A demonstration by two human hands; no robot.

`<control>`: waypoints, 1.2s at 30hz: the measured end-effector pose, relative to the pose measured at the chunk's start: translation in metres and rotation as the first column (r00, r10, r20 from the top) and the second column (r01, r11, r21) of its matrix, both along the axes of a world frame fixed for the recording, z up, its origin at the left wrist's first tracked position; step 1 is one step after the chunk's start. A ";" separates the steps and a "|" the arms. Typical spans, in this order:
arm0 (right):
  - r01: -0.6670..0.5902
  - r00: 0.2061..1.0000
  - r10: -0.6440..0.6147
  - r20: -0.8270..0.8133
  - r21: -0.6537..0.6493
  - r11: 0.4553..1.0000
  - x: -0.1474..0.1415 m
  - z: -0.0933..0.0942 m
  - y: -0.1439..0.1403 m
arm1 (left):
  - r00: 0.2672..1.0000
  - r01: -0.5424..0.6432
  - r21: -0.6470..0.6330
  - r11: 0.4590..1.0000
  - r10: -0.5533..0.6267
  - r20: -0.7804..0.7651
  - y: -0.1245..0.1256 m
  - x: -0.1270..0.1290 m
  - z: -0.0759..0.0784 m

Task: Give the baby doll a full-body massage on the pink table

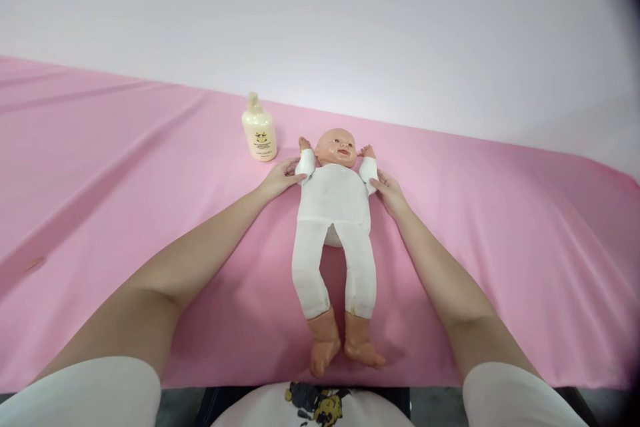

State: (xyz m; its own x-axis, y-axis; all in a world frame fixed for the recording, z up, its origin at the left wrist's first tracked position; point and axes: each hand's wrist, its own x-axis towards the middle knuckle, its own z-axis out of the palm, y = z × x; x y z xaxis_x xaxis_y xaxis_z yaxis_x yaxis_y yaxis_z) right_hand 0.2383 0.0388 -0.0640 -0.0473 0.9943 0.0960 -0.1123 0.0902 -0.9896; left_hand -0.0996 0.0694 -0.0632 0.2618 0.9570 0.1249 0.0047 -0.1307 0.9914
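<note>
A baby doll (334, 193) in white cloth lies on its back, head away from me and feet toward me. Both its arms are bent up beside its head. My left hand (281, 177) grips the doll's white-sleeved arm on the left, thumb on top and fingers partly hidden behind it. On the other side, my right hand (391, 192) holds the other sleeved arm near the elbow in the same way, its fingertips partly covered. A cream pump bottle (260, 133) with a printed label stands upright just beyond my left hand, apart from it.
Pink cloth (150, 213) covers the table, with folds at the left and right. Behind its far edge is a plain white surface (320, 27). A small orange-brown mark or object (35, 264) shows at the far left. The table's front edge is close to my body.
</note>
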 end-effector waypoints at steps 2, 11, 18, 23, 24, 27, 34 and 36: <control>-0.007 1.000 0.007 -0.011 0.017 1.000 0.001 -0.001 0.000 | 0.999 0.000 -0.019 1.000 0.001 0.040 -0.001 0.000 0.002; -0.029 0.996 0.033 -0.086 0.046 0.999 0.002 0.006 -0.007 | 0.975 0.052 -0.049 0.997 -0.040 0.220 0.000 -0.001 0.005; -0.082 0.994 0.087 -0.073 0.059 0.995 0.004 -0.001 -0.007 | 0.988 0.103 -0.047 0.994 -0.097 0.120 -0.009 0.001 0.006; -0.057 0.993 0.058 -0.099 0.005 0.998 0.000 0.002 -0.010 | 0.979 0.161 0.012 0.987 -0.161 0.125 -0.008 -0.001 0.007; -0.043 0.994 0.041 -0.100 -0.014 0.999 -0.001 0.004 -0.010 | 0.977 0.165 0.017 0.986 -0.166 0.137 -0.007 -0.001 0.007; 0.037 0.997 -0.039 -0.068 -0.025 0.999 -0.004 0.006 -0.008 | 0.968 0.152 0.015 0.988 -0.152 0.202 -0.002 -0.001 0.004; 0.140 0.982 -0.152 0.109 0.112 0.984 -0.007 0.000 -0.006 | 0.979 0.008 -0.089 0.996 0.010 0.206 0.005 0.002 -0.003; 0.183 0.933 -0.218 0.285 0.145 0.972 -0.005 0.000 -0.008 | 0.983 -0.041 -0.111 0.993 0.060 0.175 0.005 0.002 -0.002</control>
State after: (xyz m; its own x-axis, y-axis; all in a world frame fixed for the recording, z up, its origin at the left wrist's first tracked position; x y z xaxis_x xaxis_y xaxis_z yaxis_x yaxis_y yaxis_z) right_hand 0.2330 0.0310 -0.0645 0.1081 0.9690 0.2221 0.2172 0.1949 -0.9565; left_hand -0.0972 0.0741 -0.0654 0.1956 0.9788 0.0613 -0.1689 -0.0280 0.9852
